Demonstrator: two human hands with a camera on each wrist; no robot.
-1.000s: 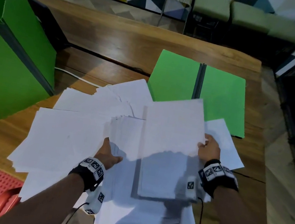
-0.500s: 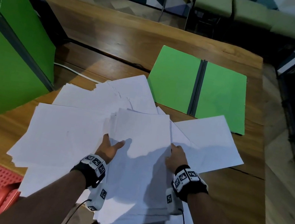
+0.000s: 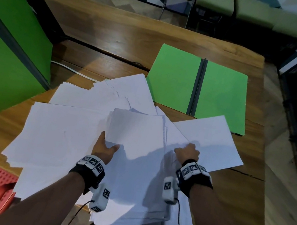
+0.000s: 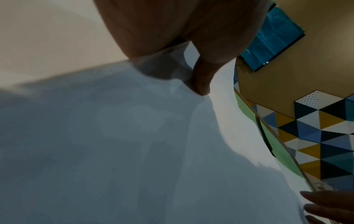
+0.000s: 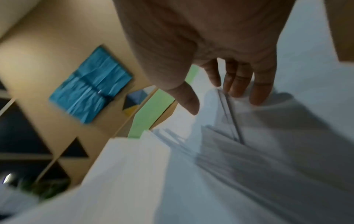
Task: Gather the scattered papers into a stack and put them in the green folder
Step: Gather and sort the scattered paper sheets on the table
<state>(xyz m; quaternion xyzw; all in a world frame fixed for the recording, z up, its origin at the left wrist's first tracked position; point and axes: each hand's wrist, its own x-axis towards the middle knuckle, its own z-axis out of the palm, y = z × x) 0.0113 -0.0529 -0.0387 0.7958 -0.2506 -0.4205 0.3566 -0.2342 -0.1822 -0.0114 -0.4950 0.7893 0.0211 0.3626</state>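
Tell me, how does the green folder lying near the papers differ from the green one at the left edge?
The flat folder lies open on the table, both covers showing; the left folder stands raised and looks bigger, being nearer. White papers overlap the flat folder's near edge. Both are green with dark spines.

Your right hand [image 3: 187, 152] has slid from the far right edge of the lifted sheets inward, then back out a little to the stack's [image 3: 135, 139] right side. The raised sheets you held a second ago now lie flatter on the papers; your fingers [image 5: 237, 84] seem to touch the edges, though blur hides the contact.
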